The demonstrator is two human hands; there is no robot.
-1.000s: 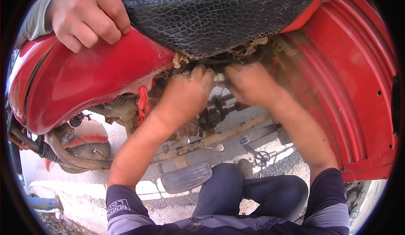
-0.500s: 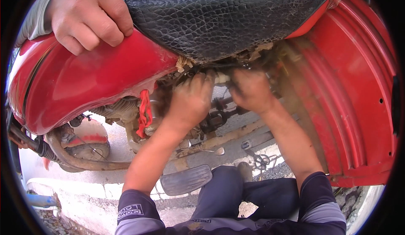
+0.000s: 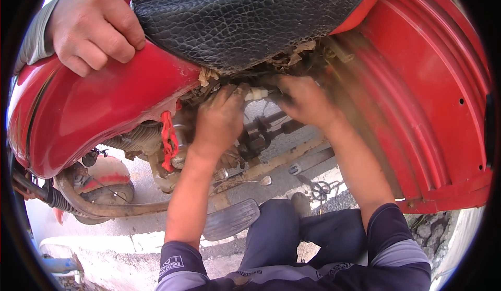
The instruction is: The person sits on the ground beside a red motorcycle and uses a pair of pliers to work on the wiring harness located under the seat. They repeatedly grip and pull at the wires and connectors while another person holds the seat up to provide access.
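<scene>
Beneath the cracked black seat (image 3: 255,22), both of my hands work in a narrow gap among wiring. My left hand (image 3: 222,114) is closed, its fingertips at the left end of a small whitish plastic connector (image 3: 257,93). At the other end of this connector, my right hand (image 3: 305,101) is bent into a pinch. What the right fingers grip is hidden by the hand and the dark wires. A red strip of cloth (image 3: 168,140) hangs knotted to the left of my left hand, beside the engine (image 3: 143,138).
Another person's hand (image 3: 96,30) rests on the red tank (image 3: 104,100). A red ribbed metal panel (image 3: 417,98) rises at the right. Below are a frame tube (image 3: 292,160), a foot pedal (image 3: 231,221) and scissors (image 3: 320,189) by my shoe.
The view has shifted, so the seat and tank appear further left. My hands stay at the connector, with the right fingers now showing more clearly.
</scene>
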